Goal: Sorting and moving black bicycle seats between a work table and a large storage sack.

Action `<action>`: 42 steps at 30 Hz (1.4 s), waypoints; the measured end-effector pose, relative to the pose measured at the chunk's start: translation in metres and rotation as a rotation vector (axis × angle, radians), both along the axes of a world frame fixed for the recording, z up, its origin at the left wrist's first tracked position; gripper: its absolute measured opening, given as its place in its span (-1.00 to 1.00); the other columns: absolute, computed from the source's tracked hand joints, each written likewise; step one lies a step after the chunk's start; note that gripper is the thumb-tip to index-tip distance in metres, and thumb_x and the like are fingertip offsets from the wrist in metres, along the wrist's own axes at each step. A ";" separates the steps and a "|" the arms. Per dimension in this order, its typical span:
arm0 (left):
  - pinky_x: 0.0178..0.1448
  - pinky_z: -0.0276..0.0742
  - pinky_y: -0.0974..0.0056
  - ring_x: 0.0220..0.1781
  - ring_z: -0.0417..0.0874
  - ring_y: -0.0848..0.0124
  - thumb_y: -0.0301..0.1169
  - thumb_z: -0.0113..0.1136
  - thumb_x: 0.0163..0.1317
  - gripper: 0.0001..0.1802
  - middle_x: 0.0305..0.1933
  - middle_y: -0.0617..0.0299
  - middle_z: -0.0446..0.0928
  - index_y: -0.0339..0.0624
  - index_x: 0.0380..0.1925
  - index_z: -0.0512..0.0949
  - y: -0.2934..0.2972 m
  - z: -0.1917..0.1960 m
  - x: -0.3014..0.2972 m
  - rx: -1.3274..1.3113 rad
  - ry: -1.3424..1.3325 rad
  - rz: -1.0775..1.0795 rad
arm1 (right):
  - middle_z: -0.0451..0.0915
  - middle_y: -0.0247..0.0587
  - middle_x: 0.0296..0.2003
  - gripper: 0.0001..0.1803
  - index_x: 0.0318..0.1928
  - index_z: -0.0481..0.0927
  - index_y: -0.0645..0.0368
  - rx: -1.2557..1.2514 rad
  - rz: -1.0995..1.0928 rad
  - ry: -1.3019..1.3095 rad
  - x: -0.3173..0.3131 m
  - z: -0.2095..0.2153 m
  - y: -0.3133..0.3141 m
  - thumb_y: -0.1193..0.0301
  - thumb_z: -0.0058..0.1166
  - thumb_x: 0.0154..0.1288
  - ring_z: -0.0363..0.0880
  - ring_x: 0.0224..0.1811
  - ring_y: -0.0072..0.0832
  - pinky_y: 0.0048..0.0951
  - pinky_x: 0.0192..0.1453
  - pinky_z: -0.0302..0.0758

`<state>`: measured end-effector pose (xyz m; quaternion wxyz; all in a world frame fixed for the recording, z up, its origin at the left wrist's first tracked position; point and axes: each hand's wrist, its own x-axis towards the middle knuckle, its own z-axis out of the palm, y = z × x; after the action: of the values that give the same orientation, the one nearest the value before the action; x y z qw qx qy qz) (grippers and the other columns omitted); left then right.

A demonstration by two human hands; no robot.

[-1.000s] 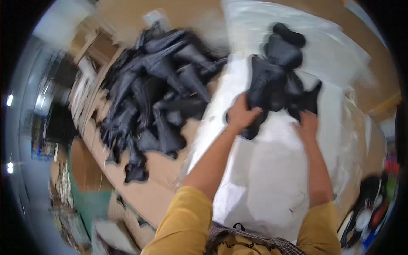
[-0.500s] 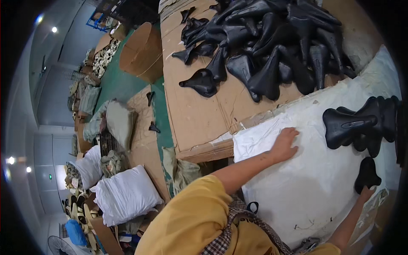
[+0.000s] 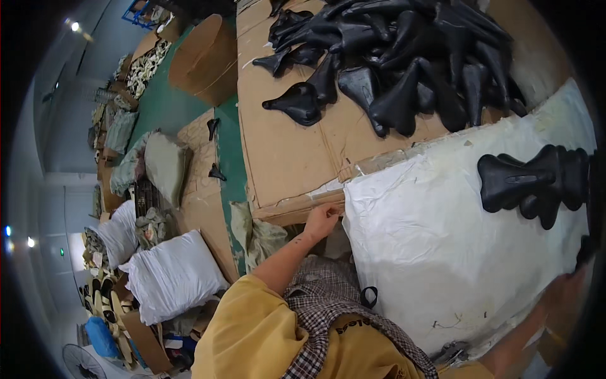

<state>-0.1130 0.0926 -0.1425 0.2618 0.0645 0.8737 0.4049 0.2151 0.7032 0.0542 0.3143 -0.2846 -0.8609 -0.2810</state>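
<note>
Black bicycle saddles lie in a big pile (image 3: pixel 404 69) on the cardboard-covered table. My left hand (image 3: pixel 323 220) is beside the near corner of the cardboard, left of the white-covered worktop (image 3: pixel 429 252); its fingers are curled together and I see nothing in them. At the far right, my right hand (image 3: pixel 565 287) is blurred and holds a black bicycle saddle (image 3: pixel 586 252) near the picture's dark rim. Beyond that hand, several more saddles (image 3: pixel 521 183) lie overlapping in a row on the white cover.
Cardboard (image 3: pixel 284 170) covers the table across from me. On the floor to the left are a white sack (image 3: pixel 173 275), a grey-green sack (image 3: pixel 165 167) and two small black pieces on flat cardboard. A large brown cardboard container (image 3: pixel 205 60) stands farther back on the green floor.
My left hand has moved left off the white cover to the cardboard's corner, its fingers drawing in. My right hand has carried the saddle farther right, toward the rim.
</note>
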 end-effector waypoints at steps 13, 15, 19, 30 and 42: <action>-0.37 0.41 0.34 -0.45 0.50 0.44 -0.42 0.19 0.00 -0.70 -0.47 0.20 0.52 -0.36 -0.25 0.53 -0.267 -0.112 0.104 0.010 -0.386 0.794 | 0.44 0.02 0.03 -0.54 0.04 0.42 0.31 -0.808 0.009 -0.168 -0.082 -0.176 -0.129 0.68 -0.14 0.04 0.39 0.10 -0.16 -0.28 0.21 0.29; -0.08 0.47 0.25 -0.19 0.61 0.23 -0.32 0.21 -0.08 -0.63 -0.28 0.02 0.60 -0.31 -0.25 0.56 -0.313 -0.142 0.136 -0.078 -0.391 0.951 | 0.47 0.00 0.00 -0.56 0.04 0.42 0.32 -0.895 0.198 -0.148 -0.138 -0.161 -0.183 0.67 -0.13 0.07 0.44 0.04 -0.22 -0.33 0.16 0.34; -0.10 0.44 0.27 -0.20 0.58 0.28 -0.39 0.15 -0.04 -0.65 -0.27 0.06 0.58 -0.32 -0.21 0.54 -0.386 -0.192 0.184 -0.132 -0.358 1.242 | 0.52 -0.11 -0.11 -0.62 0.02 0.43 0.32 -1.184 0.717 -0.379 -0.271 -0.136 -0.406 0.65 -0.18 0.15 0.52 -0.07 -0.37 -0.44 0.03 0.44; 0.15 0.32 0.20 0.07 0.46 0.11 -0.38 0.09 0.00 -0.49 0.03 -0.08 0.45 -0.23 0.04 0.38 -0.457 -0.328 0.172 0.146 -0.094 1.522 | 0.54 0.00 -0.26 -0.76 -0.16 0.50 0.27 -1.337 1.838 -1.453 -0.317 -0.300 -0.966 0.58 -0.01 0.10 0.51 -0.21 -0.10 -0.28 -0.12 0.46; -0.11 0.41 0.05 -0.19 0.50 -0.06 -0.42 -0.06 -0.01 -0.72 -0.33 -0.12 0.51 -0.26 -0.30 0.54 -0.387 -0.306 0.215 0.216 -0.230 1.247 | 0.45 0.03 -0.06 -0.48 0.14 0.24 0.09 0.165 1.178 -1.903 -0.438 -0.521 -1.019 0.41 -0.10 0.10 0.45 -0.01 -0.11 -0.19 0.07 0.33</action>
<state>0.1016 -0.2946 -0.4486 0.0614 -0.4735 0.6678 0.5710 -0.2233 -0.3163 -0.4666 -0.3697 0.5194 -0.7295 -0.2478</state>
